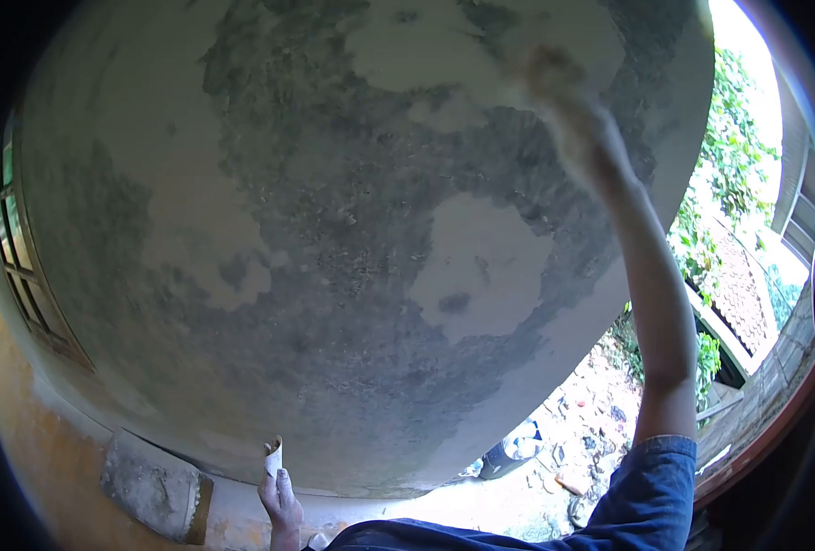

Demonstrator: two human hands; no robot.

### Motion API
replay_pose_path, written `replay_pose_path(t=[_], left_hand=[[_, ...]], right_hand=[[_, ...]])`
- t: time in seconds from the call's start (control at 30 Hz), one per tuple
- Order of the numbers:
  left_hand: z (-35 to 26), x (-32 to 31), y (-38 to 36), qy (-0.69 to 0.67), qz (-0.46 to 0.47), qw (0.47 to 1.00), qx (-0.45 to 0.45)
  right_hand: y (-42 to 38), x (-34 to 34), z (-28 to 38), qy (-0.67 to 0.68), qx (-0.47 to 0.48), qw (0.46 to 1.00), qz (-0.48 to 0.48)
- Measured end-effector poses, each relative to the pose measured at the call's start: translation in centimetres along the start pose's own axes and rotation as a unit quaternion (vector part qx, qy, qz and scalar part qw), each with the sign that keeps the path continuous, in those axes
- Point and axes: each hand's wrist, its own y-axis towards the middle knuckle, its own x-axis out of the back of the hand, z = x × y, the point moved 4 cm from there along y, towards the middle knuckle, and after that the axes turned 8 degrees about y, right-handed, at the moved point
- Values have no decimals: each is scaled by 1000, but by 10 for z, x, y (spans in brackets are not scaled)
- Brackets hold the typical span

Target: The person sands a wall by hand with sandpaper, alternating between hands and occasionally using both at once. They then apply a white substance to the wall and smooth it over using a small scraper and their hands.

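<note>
My right arm is stretched up, and my right hand (573, 115) is at the upper part of a grey plastered wall (334, 239). Motion smears its fingers, so I cannot make out whether they hold anything. Pale smooth patches and darker rough grey areas cover the wall. Low down near the wall's bottom edge, my left hand (281, 500) is upright, its fingers closed around a small whitish curled piece (273, 456). What that piece is made of cannot be told from here.
A wooden-framed window (22, 248) is at the far left. Below it, a grey dusty slab or board (153, 484) lies near the wall's foot. Beyond the wall's right edge are rubble-strewn ground (577, 441), a dark container (510, 452), green plants (736, 138) and a tiled roof (738, 285).
</note>
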Motion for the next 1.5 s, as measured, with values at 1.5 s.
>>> replay_pose_path(t=[1.5], left_hand=[[49,42,90,-80,77,988,-104]], right_hand=[[109,-84,112,126,-276,951,58]])
